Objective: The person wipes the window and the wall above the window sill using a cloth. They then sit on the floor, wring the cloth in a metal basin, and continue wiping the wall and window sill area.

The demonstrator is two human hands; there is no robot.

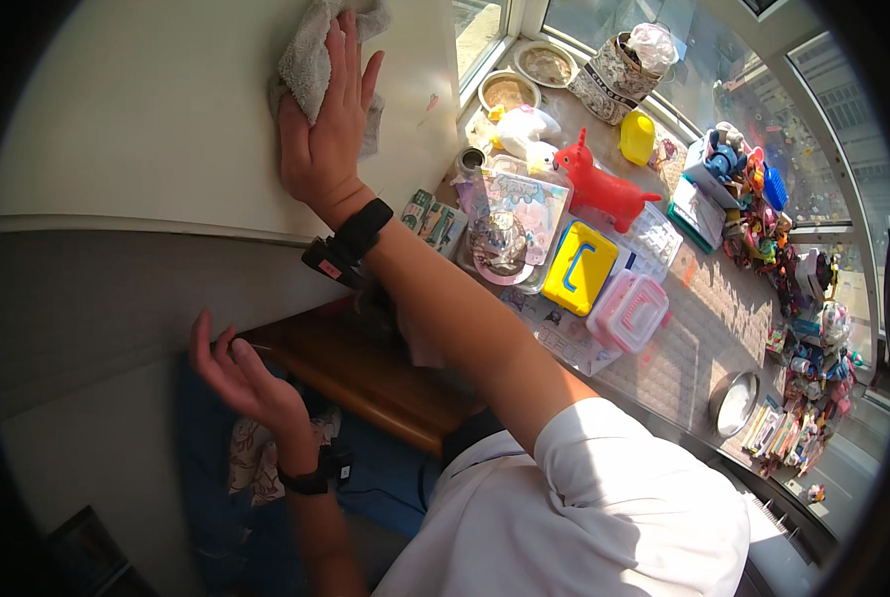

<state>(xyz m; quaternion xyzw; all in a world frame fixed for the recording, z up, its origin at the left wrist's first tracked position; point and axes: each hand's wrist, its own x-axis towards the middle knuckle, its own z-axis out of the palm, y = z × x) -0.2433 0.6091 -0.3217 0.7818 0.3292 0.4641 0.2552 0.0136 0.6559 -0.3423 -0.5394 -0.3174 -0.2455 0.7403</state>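
My right hand (pixel 333 142) presses a grey terry cloth (pixel 307 71) flat against a smooth white panel (pixel 154 112). Its fingers are spread over the cloth, which bunches above and around them. My left hand (pixel 254 377) hangs lower down, palm turned up and fingers loosely curled, with nothing in it. It is in front of the shaded lower part of the panel, apart from the cloth. A small reddish mark (pixel 433 101) shows on the panel to the right of my right hand. Both wrists wear black bands with small devices.
Beside the panel, a sunlit windowsill (pixel 684 321) carries a red animal toy (pixel 602 183), a yellow case (pixel 579 267), a pink-lidded box (pixel 628 310) and a metal bowl (pixel 735 403). Many small toys line the window. A brown wooden edge (pixel 370 395) lies below my right forearm.
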